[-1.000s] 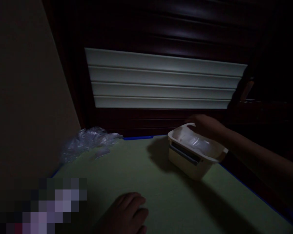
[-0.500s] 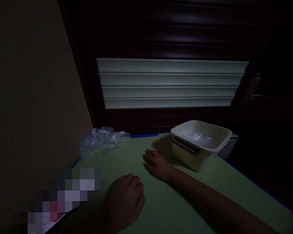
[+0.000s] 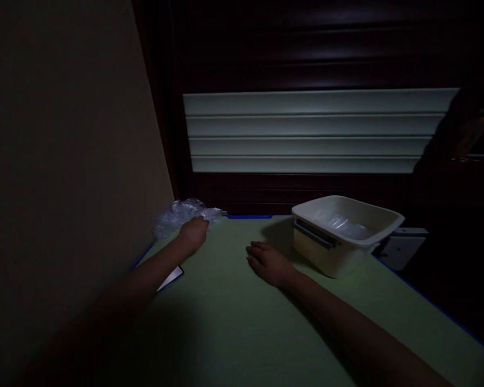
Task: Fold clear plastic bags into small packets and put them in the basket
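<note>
Head view: L hand (image 3: 193, 234) at near edge of plastic (image 3: 177, 215), knuckles up, fingers curled; can't tell from where I stand if they're pinching any. Arm at a long stretch, prob. b/c the pile lies beyond & L of that hand, up near the wall (image 3: 84, 134). R hand (image 3: 270, 264) palm-down on table (image 3: 234, 322), fingers a bit apart, nothing in it; looks like a brace for the lean. Bin (image 3: 318, 258) just beyond & R of that hand, mouth up, so its inside is easy to get at from above; cream, w/ grey clip (image 3: 314, 235). Clear film (image 3: 342, 224) inside, amt. unclear. Plastic itself: thin, see-through, crumpled, loose heap, glints at folds; no. of pcs. lost in dim light.
</note>
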`<state>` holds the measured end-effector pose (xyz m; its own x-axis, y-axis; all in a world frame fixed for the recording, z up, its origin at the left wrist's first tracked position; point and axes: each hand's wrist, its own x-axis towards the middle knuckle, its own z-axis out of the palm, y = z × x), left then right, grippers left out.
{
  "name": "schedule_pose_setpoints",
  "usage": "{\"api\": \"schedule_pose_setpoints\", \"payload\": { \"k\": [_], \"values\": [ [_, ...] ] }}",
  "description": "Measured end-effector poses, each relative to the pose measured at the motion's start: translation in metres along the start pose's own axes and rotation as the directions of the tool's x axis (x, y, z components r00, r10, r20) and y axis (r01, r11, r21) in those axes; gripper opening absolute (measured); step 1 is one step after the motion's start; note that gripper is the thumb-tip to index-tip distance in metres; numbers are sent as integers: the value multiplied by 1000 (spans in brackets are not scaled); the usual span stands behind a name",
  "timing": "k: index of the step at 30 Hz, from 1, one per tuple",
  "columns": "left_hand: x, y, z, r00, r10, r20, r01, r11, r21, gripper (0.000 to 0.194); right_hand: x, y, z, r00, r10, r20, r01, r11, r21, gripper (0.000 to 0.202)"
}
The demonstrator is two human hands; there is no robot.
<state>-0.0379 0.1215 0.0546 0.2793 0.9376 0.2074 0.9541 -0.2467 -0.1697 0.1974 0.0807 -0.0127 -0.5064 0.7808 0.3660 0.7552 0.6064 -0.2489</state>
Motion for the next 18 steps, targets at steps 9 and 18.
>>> {"api": "schedule_pose_setpoints", "payload": {
  "k": [9,18],
  "values": [
    [20,-19,39,995,-81,52,89,983,-160,28,0,-1,-1,1000,-9,-9,9,999,34,33],
    [13,-3,29,999,-46,-5,38,874,-484,28,0,0,0,997,21,-79,-4,979,205,25]
  ]
}}
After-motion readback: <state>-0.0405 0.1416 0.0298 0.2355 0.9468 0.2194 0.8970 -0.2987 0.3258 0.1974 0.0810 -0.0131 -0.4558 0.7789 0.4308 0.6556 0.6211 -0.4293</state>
